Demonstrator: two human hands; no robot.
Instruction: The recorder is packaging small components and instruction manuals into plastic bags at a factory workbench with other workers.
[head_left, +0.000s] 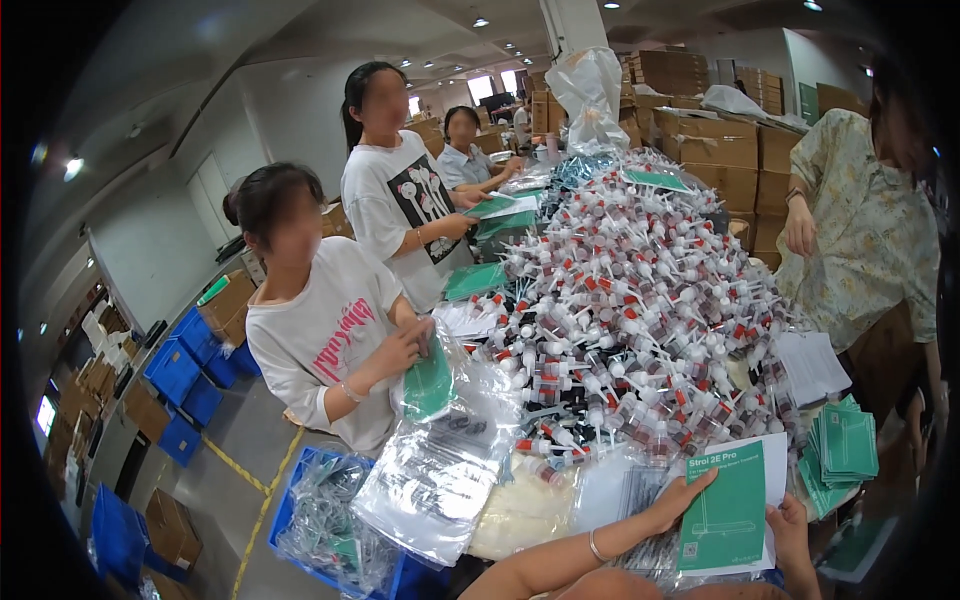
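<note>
Leaflet point(722, 510), green, sits low in front of you, pinched at both edges: your left hand point(678, 497) grips its left side, your right hand point(790, 530) its lower right corner, probably thumb on top. Beyond, bottles point(640, 300) heap on the worktop point(520, 520), spare leaflets point(843, 445) stacked right.
</note>
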